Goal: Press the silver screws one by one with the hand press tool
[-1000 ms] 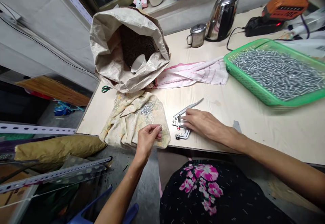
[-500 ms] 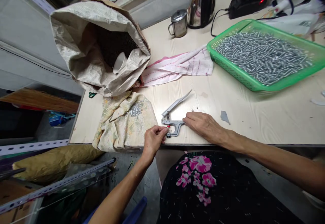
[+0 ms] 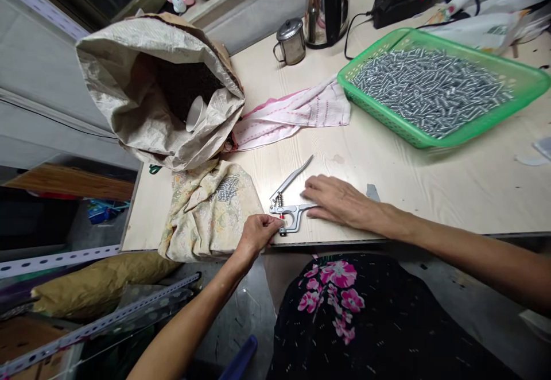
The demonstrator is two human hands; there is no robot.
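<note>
Left hand [image 3: 260,232]: fingertips pinched together at the mouth of the pliers [image 3: 295,210]; cannot tell whether anything is between them. Right hand [image 3: 338,202]: fingers parted about the lower handle's end. Pliers: grey metal, handles spread, near front edge of tabletop [image 3: 430,196]. Patterned cloth [image 3: 215,228], left, bearing small metal pins [image 3: 226,187]. Green basket [image 3: 387,120], right, filled with metal pieces [image 3: 430,90]. Towel [image 3: 297,110], pink-and-white. Lidded mug [image 3: 293,47], beside kettle [image 3: 329,7].
</note>
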